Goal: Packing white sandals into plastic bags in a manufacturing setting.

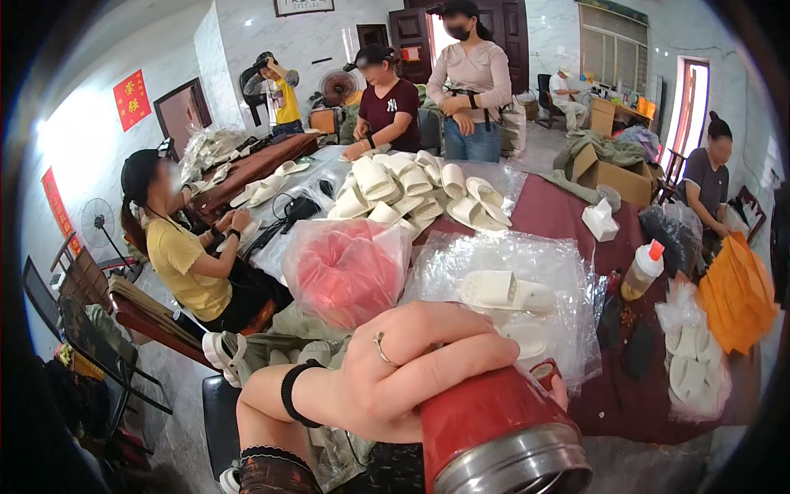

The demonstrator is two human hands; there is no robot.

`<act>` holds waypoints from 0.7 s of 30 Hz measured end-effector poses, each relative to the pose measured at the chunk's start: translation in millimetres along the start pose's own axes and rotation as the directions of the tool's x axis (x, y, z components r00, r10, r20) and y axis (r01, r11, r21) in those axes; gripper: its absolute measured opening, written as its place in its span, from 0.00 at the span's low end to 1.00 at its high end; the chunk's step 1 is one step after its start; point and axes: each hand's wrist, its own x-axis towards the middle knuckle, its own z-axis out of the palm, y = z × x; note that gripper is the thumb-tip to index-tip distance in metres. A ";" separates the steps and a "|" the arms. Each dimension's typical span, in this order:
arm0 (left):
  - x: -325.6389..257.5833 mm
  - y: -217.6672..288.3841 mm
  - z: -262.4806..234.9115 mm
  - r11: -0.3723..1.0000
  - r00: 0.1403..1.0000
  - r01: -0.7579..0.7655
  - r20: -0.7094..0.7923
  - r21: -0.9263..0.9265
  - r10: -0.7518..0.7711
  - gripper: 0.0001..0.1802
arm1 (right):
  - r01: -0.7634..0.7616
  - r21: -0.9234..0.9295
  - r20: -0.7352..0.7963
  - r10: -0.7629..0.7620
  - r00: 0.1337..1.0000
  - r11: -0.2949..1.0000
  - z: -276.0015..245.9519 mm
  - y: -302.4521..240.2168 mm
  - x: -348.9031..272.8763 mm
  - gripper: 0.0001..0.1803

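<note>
My left hand [415,370] reaches in from the lower left, a ring on one finger and a black band on the wrist. Its fingers wrap over the upper side of a red flask [494,420]. The flask is tilted toward me, its bare metal rim lowest in view. At its right edge a small red piece and a bit of skin show, perhaps fingers of my right hand [560,392]; the rest is hidden behind the flask. Just beyond, white slippers [506,291] lie on clear plastic bags [428,259].
A slipper pile [403,185] and a bagged pink-red bundle [346,272] cover the table's middle. To the right are a tissue pack [600,220], a red-tipped bottle [643,270], bagged slippers [693,362] and orange cloth [738,292]. Several people work around the table.
</note>
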 end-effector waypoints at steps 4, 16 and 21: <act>-7.1 -1.3 -0.8 1.000 1.000 0.030 0.001 -0.002 -0.030 0.27 | 0.003 -0.029 -0.009 -0.003 1.000 1.000 4.1 -1.9 -3.8 0.22; 3.8 5.6 -11.0 0.994 0.991 -0.081 -0.101 0.075 0.088 0.22 | 0.034 -0.034 -0.031 -0.035 0.999 0.999 9.4 -0.6 -1.4 0.22; 12.8 13.2 -19.8 0.961 0.977 -0.148 -0.118 0.234 0.179 0.22 | 0.059 -0.059 0.013 -0.058 0.998 0.997 10.8 -2.3 -2.7 0.22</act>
